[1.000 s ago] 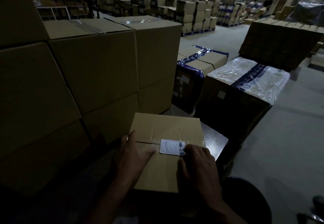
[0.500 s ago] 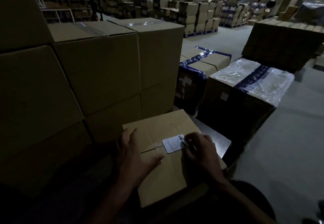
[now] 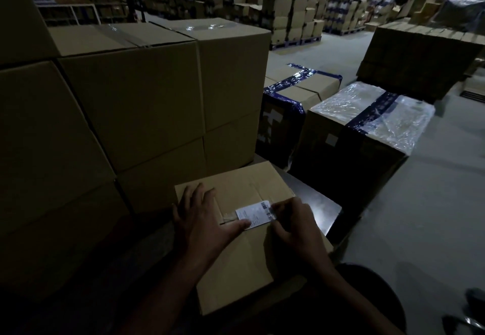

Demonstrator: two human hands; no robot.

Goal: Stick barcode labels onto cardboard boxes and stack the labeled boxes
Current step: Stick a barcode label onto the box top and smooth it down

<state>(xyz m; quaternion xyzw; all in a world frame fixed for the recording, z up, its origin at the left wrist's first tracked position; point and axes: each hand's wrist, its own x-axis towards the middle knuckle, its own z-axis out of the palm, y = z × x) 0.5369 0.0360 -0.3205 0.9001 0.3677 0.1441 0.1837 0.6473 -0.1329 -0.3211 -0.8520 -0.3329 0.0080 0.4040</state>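
Observation:
A small cardboard box lies flat in front of me on a dark platform. A white barcode label sits on its top over the taped seam. My left hand lies flat on the box's left part, fingers spread, with the thumb touching the label's lower left edge. My right hand has curled fingers pressing on the label's right end. A stack of large cardboard boxes rises to the left and behind.
Two boxes with dark blue tape, one film-wrapped, stand at the right behind the platform. A pile of flat cardboard is at the far right. Grey floor lies to the right. Pallets of boxes fill the background.
The small box has turned slightly, its far end swinging right. My left thumb has slid onto the label's left edge. My right hand stays at the label's right end.

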